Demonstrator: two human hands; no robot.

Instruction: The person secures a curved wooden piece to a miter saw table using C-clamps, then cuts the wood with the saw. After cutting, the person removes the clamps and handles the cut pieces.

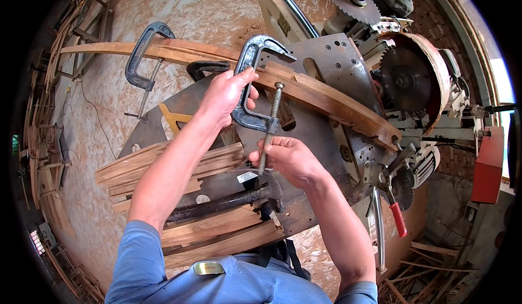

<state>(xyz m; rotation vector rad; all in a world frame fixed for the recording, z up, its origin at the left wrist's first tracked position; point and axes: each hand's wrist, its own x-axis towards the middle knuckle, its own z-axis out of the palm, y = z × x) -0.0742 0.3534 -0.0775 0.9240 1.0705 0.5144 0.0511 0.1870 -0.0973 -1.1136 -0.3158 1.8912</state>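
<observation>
My left hand (225, 93) is closed round the frame of a blue-black C-clamp (251, 54). Thumb and fingers of my right hand (291, 161) pinch the lower part of its threaded screw (274, 108). The clamp's jaws reach across a long curved wooden piece (337, 104) lying over the metal table (312, 190); whether the screw's end presses on the wood I cannot tell. Farther left, a second C-clamp (142, 59) hangs on the same wood, its screw pointing down. Another dark clamp (204, 69) shows partly behind my left hand.
Cut wooden strips (217, 160) and a large dark clamp (223, 203) lie on the table's near side. A yellow angled piece (174, 118) sits beside my left forearm. Circular saw blades (408, 76) stand at the right, with a red-handled lever (398, 220) below.
</observation>
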